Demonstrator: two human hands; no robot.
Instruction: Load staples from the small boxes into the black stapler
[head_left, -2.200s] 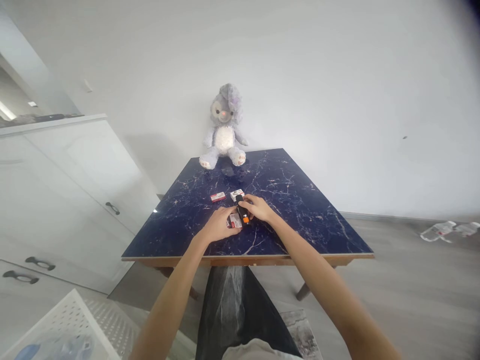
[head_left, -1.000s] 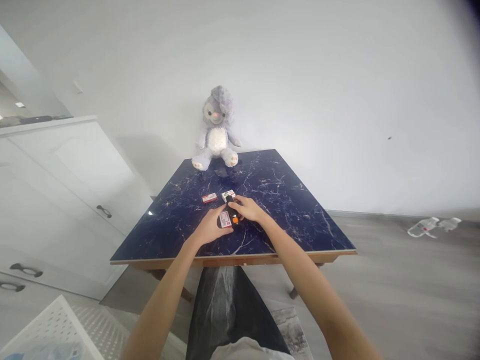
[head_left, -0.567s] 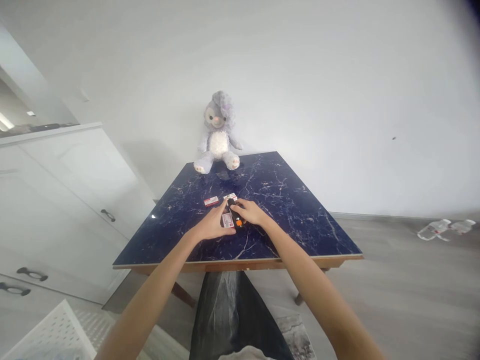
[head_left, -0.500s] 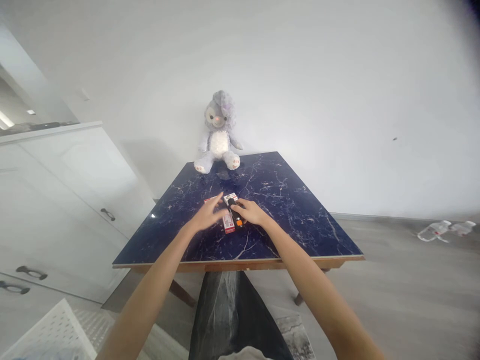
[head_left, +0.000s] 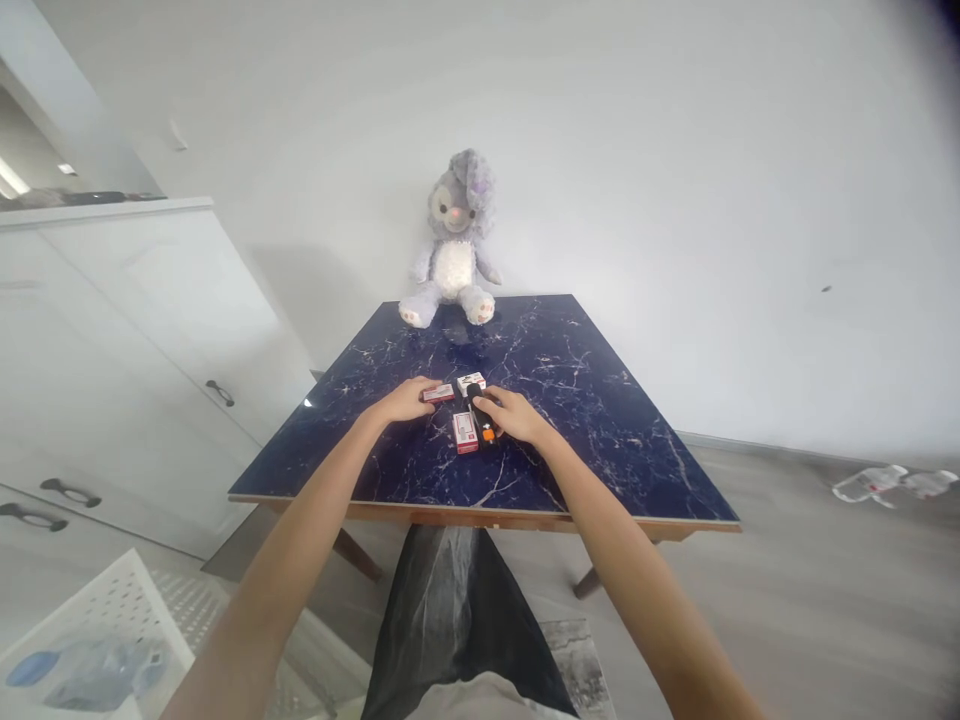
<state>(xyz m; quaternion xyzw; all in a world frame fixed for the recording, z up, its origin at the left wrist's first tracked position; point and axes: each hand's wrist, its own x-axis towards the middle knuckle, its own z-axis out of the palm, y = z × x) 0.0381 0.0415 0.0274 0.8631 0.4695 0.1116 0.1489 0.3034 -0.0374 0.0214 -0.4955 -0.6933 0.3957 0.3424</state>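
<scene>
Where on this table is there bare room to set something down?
Bare: the table right of the right hand; left of the left hand; the strip between the plush toy and the small boxes. Crowded: the middle, where hands, boxes and the black tool meet.

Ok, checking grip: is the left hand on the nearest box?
No, the left hand touches a farther box; the nearest box lies apart from it.

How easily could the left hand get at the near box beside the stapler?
Probably easily: the box lies bare on the table, close to the left hand, with nothing between them. The right hand holds the stapler on the box's other side.
</scene>
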